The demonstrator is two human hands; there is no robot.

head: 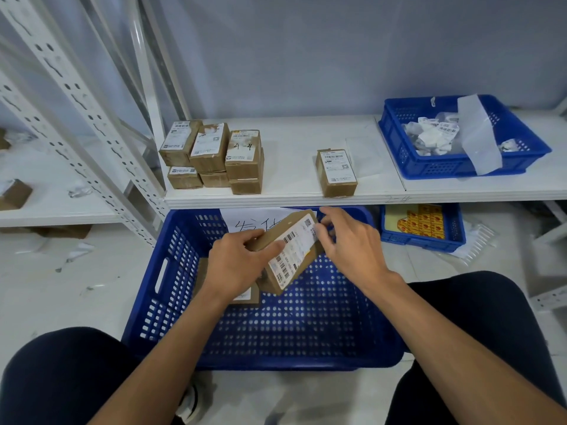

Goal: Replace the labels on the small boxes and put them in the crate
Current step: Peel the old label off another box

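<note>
My left hand (237, 265) grips a small brown cardboard box (303, 262) tilted above the big blue crate (306, 326). A white barcode label (294, 253) covers the box's top face. My right hand (349, 246) pinches the far corner of that label. Another brown box (245, 297) lies on the crate floor, mostly hidden under my left hand. On the white shelf (291, 185) a stack of several labelled boxes (211, 157) stands at the left, and a single labelled box (337, 171) stands in the middle.
A smaller blue basket (429, 167) with crumpled peeled labels and a backing strip sits on the shelf at the right. Below it, a blue bin (423, 240) holds red and yellow sticker sheets. White perforated rack posts (76, 118) rise at the left. My knees flank the crate.
</note>
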